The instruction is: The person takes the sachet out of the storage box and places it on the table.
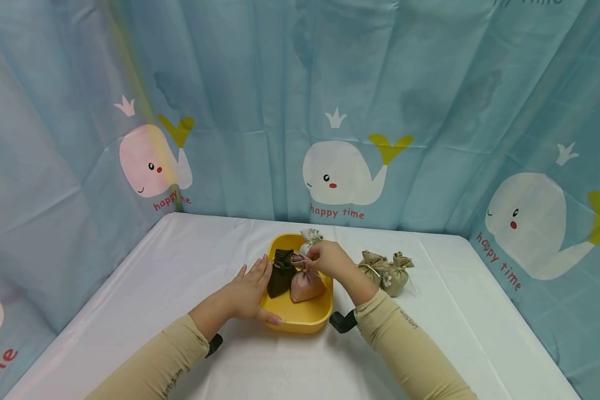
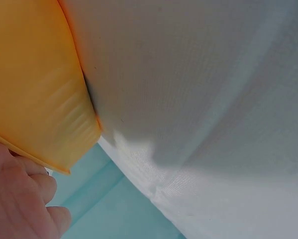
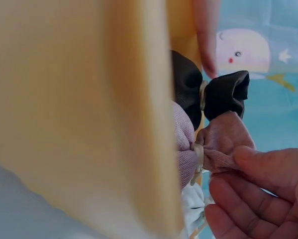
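A yellow plastic basin (image 1: 298,328) stands on the white table and holds three small drawstring pouches. My right hand (image 1: 327,258) pinches the gathered top of the pink pouch (image 1: 306,287) between thumb and fingers; the right wrist view shows the thumb (image 3: 268,162) on its ruffled cloth. Beside it, to the left, lies a black pouch (image 1: 281,280). A pale grey-white pouch (image 1: 311,236) sits at the basin's far right, partly hidden behind my right hand. My left hand (image 1: 250,293) rests on the basin's left rim with straight fingers and spread thumb.
Two khaki pouches (image 1: 397,276) stand close together on the white table (image 1: 460,333), right of the basin and beyond my right forearm. A blue curtain (image 1: 240,111) printed with whales hangs behind the table and along its sides.
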The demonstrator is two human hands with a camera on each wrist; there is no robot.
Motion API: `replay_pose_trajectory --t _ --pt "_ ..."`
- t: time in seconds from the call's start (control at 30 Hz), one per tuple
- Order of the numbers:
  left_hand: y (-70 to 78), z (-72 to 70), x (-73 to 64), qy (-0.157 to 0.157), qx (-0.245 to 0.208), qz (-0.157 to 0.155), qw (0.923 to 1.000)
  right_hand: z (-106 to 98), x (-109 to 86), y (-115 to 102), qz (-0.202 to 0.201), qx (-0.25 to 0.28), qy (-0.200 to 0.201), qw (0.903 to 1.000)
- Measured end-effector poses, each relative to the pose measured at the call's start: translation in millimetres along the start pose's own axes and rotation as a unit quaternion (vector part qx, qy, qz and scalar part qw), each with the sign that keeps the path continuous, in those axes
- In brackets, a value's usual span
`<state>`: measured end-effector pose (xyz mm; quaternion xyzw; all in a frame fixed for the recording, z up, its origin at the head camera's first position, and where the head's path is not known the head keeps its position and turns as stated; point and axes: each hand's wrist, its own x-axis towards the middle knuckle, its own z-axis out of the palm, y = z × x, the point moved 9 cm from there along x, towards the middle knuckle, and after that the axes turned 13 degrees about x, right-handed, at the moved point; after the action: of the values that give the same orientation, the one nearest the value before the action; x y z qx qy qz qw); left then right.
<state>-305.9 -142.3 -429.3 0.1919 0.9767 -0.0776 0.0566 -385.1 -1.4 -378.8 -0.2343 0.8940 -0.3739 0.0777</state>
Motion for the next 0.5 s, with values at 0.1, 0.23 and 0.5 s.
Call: replay_pose_trajectory --t 0.1,0.23,0.5 --pt "0.0 -0.2 0.4 0.0 -0.002 -0.001 1.0 -2.9 0.3 1.3 0.008 0.003 0.014 0.9999" --pt "0.0 0.1 1.1 -0.002 -0.003 -0.002 1.0 -4.9 0.2 4.2 0.018 0.019 0.02 0.9994" --pt "0.0 0.4 1.3 0.0 0.002 -0.001 1.0 -13.4 -5.5 2.3 0.0 0.037 0.045 0.9983"
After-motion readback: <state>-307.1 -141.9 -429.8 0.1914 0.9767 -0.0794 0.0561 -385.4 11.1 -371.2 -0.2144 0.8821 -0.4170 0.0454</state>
